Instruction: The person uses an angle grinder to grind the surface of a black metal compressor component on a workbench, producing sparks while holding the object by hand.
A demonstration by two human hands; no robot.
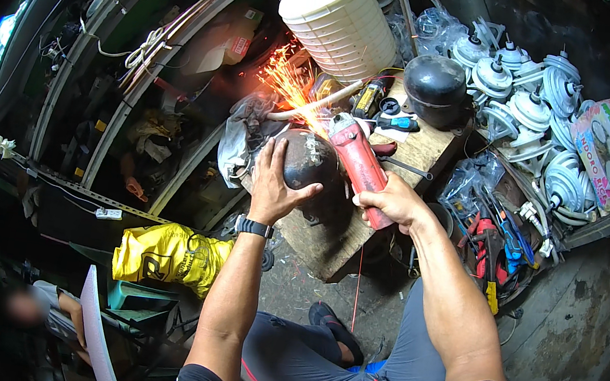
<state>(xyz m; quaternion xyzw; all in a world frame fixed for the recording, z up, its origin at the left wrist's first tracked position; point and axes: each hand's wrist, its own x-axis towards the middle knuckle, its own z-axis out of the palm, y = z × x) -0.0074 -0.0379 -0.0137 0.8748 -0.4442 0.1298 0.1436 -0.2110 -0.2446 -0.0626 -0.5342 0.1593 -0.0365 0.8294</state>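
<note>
My right hand [394,205] is wrapped round the body of a red angle grinder [358,165]. The grinder's head meets the upper right of a dark, rounded metal compressor shell [310,162], and orange sparks [292,81] spray away up and to the left. My left hand [275,184] lies on the left side of the shell, its fingers stretched out and thumb spread across the surface. The shell sits on a worn wooden block [314,239]. The grinder's disc cannot be made out behind its head and the sparks.
Another black compressor [436,91] stands at the block's far end, near a yellow-black tool [369,97] and a wrench [406,166]. White fan motors [529,110] pile up at right, above hand tools [494,246]. A yellow bag [171,256] lies left; a person [61,313] is at lower left.
</note>
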